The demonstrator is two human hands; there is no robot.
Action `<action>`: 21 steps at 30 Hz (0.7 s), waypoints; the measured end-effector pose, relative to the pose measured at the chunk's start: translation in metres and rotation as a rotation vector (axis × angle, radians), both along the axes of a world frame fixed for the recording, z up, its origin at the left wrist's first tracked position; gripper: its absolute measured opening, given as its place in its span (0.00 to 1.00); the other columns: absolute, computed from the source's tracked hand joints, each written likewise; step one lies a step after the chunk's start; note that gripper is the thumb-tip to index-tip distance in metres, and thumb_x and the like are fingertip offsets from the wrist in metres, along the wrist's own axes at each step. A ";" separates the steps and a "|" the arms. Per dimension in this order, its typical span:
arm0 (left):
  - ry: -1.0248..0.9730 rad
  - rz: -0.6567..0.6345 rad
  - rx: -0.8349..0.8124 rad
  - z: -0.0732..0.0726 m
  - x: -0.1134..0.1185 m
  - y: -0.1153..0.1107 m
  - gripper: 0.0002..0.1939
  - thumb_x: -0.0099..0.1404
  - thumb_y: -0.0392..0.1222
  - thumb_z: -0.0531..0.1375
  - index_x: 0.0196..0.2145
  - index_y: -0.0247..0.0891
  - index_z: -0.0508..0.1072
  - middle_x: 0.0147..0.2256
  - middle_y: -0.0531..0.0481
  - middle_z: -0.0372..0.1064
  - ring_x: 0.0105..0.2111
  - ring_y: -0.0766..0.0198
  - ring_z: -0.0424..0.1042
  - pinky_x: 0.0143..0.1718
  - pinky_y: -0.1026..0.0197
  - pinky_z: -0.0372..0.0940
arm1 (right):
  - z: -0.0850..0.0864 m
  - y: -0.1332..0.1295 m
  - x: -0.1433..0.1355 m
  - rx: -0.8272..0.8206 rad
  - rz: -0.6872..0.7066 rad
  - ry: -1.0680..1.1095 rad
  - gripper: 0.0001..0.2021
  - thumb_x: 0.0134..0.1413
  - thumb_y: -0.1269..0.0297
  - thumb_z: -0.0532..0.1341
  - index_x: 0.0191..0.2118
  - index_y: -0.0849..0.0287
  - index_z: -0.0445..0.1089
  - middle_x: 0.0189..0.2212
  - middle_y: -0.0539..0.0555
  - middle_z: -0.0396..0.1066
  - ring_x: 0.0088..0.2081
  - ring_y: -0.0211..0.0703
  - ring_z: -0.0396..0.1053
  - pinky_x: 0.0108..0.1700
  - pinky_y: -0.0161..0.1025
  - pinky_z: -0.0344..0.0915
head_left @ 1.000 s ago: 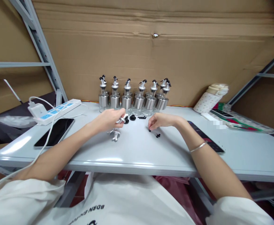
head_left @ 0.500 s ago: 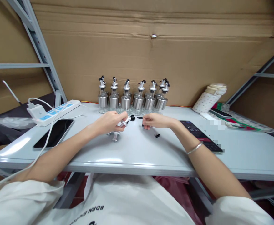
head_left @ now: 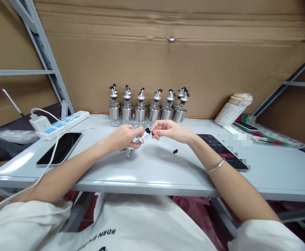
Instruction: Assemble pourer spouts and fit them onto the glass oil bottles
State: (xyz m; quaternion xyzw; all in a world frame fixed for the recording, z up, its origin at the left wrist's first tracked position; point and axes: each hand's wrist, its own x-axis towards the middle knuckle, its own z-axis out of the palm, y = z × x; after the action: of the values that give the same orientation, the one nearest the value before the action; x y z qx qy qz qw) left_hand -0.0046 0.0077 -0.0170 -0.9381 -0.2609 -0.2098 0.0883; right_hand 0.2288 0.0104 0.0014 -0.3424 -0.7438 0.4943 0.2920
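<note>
My left hand point(head_left: 125, 137) is closed round a silver pourer top point(head_left: 141, 138), its spout pointing right. Close to the spout's end, my right hand point(head_left: 165, 130) pinches a small black piece point(head_left: 153, 133) between thumb and fingertips. Whether the piece touches the spout I cannot tell. More silver pourer parts point(head_left: 128, 152) lie on the table just below my left hand. Two small black pieces point(head_left: 175, 151) rest on the table below my right hand. Behind both hands stand several glass and steel bottles point(head_left: 127, 113) with silver pourers and black tips.
A dark phone point(head_left: 60, 149) and a white power strip point(head_left: 63, 125) with cables are on the left. To the right lie a larger phone point(head_left: 224, 153) and a leaning dotted bottle point(head_left: 229, 111). Cardboard point(head_left: 152, 62) walls off the back.
My right hand has moved left and slightly up with the small black piece, close to the pourer top. My left hand has turned the pourer top a little and shifted slightly right.
</note>
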 end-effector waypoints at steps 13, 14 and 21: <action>0.044 -0.015 0.104 -0.001 0.003 -0.002 0.04 0.59 0.36 0.57 0.33 0.39 0.63 0.22 0.57 0.63 0.23 0.66 0.62 0.27 0.67 0.54 | -0.005 -0.004 -0.010 -0.007 0.017 0.035 0.13 0.46 0.57 0.67 0.29 0.61 0.67 0.23 0.47 0.69 0.26 0.33 0.64 0.35 0.36 0.60; 0.054 -0.014 0.100 -0.001 0.003 -0.002 0.04 0.59 0.35 0.57 0.33 0.39 0.63 0.22 0.57 0.63 0.23 0.66 0.62 0.27 0.67 0.54 | -0.005 -0.004 -0.010 -0.008 0.019 0.041 0.13 0.46 0.57 0.67 0.29 0.61 0.67 0.23 0.47 0.70 0.26 0.33 0.64 0.34 0.36 0.60; 0.089 -0.032 0.113 -0.002 0.004 -0.001 0.04 0.60 0.35 0.57 0.32 0.39 0.63 0.22 0.56 0.65 0.24 0.66 0.64 0.28 0.66 0.54 | -0.006 -0.004 -0.011 0.000 0.017 0.060 0.13 0.44 0.58 0.69 0.28 0.61 0.67 0.21 0.47 0.69 0.25 0.32 0.64 0.33 0.35 0.60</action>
State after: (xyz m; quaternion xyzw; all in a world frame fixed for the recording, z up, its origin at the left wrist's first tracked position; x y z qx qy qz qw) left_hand -0.0009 0.0068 -0.0191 -0.9442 -0.2293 -0.1838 0.1489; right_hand 0.2174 0.0067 -0.0044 -0.3211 -0.7376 0.5068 0.3098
